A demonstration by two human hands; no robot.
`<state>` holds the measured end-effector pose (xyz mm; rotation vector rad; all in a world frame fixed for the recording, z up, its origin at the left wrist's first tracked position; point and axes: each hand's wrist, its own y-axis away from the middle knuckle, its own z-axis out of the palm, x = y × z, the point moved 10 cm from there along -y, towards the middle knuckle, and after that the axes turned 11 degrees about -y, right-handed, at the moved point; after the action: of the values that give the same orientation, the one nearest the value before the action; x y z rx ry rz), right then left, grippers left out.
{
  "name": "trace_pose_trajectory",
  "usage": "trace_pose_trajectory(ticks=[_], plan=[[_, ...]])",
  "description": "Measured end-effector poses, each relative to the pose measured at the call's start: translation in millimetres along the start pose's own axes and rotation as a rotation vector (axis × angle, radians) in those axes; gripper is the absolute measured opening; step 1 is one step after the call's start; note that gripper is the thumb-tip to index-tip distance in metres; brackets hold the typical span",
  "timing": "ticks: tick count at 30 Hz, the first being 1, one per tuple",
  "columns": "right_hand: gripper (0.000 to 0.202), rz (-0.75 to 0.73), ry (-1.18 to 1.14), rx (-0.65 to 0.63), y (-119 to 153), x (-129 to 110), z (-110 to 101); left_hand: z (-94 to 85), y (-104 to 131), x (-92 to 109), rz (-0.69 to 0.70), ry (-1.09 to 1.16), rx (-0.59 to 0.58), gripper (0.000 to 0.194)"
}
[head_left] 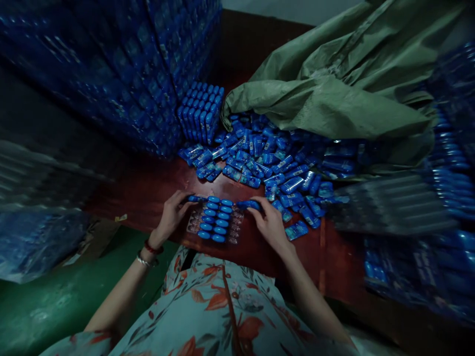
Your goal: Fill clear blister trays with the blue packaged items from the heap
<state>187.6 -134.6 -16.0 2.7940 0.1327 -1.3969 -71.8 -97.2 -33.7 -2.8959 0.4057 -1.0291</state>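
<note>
— Tell me what is around you, please, from the big to the small.
— At my left stands the wall of stacked blue packs (111, 74), the largest thing here. Then there is the green sack (334, 106) beyond, to the right, and the red table (148, 183). Before the sack's mouth lies the loose heap (256, 163).
— And the clear tray (234, 232)?
— It is on the table, directly before my body, between my hands. Two columns of blue pieces (215, 220) fill its middle and run away from me; each piece lies crosswise. The side slots look bare.
— How are your fingers?
— My left hand (173, 211) pinches the left pack (194, 199) near the tray's far left corner. My right hand (267, 221) pinches the right pack (248, 203) near the far right corner. Both packs have the long axis roughly crosswise, like the slots. Each hand is nearer to its own side.
— What is unclear?
— My fingers partly cover both packs. I cannot tell if they touch the tray. The print is too dark for reading, and the sack hides part of the heap.
</note>
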Motion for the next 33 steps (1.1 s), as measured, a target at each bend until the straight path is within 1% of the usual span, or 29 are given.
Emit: trace_pose_trajectory(ticks=[2, 5, 7, 9, 11, 14, 18, 21, 23, 24, 26, 30, 31, 32, 33], plan=[[0.031, -0.041, 0.088, -0.042, 6.6, -2.0, 17.3, 8.9, 1.2, 4.2, 0.056, -0.081, -0.059, 0.024], [0.041, -0.057, 0.333, -0.166, 12.1, -3.4, 37.5, 17.9, 2.1, 13.3, 0.147, -0.238, -0.182, 0.033], [0.048, -0.056, 0.466, -0.257, 9.6, -6.7, 43.9, 19.9, 1.5, 20.6, 0.193, -0.338, -0.261, 0.034], [0.051, -0.063, 0.543, -0.349, 2.5, -14.0, 48.3, 20.7, -0.4, 29.3, 0.232, -0.407, -0.328, 0.032], [0.05, -0.074, 0.605, -0.426, -6.8, -23.4, 52.0, 21.3, -3.6, 37.8, 0.26, -0.453, -0.374, 0.028], [0.041, -0.085, 0.685, -0.511, -17.5, -35.0, 57.0, 23.4, -8.4, 46.6, 0.274, -0.512, -0.414, 0.024], [0.034, -0.082, 0.733, -0.524, -24.1, -38.4, 59.2, 33.2, -12.6, 51.1, 0.262, -0.582, -0.442, 0.022], [0.033, -0.099, 0.718, -0.491, -30.2, -35.5, 62.5, 46.8, -19.0, 52.2, 0.26, -0.626, -0.444, 0.019], [0.034, -0.105, 0.706, -0.44, -38.2, -33.6, 61.7, 52.6, -27.3, 50.4, 0.245, -0.639, -0.429, 0.019], [0.035, -0.099, 0.699, -0.41, -42.9, -32.3, 59.1, 52.4, -32.5, 48.9, 0.236, -0.628, -0.415, 0.02], [0.037, -0.094, 0.653, -0.38, -50.7, -30.3, 51.4, 45.3, -42.8, 45.2, 0.225, -0.548, -0.391, 0.022], [0.035, -0.151, 0.372, -0.448, -56.2, -28.2, 32.3, 13.7, -60.5, 40.2, 0.262, -0.278, -0.377, 0.032], [0.036, -0.148, 0.325, -0.42, -59.1, -25.1, 23.8, 6.0, -65.2, 40.3, 0.275, -0.222, -0.367, 0.033], [0.036, -0.122, 0.324, -0.359, -63.5, -19.3, 13.9, -0.1, -70.7, 40.4, 0.279, -0.181, -0.346, 0.031], [0.037, -0.081, 0.373, -0.282, -68.2, -11.9, 4.9, -3.6, -76.9, 39.7, 0.268, -0.171, -0.315, 0.029]])
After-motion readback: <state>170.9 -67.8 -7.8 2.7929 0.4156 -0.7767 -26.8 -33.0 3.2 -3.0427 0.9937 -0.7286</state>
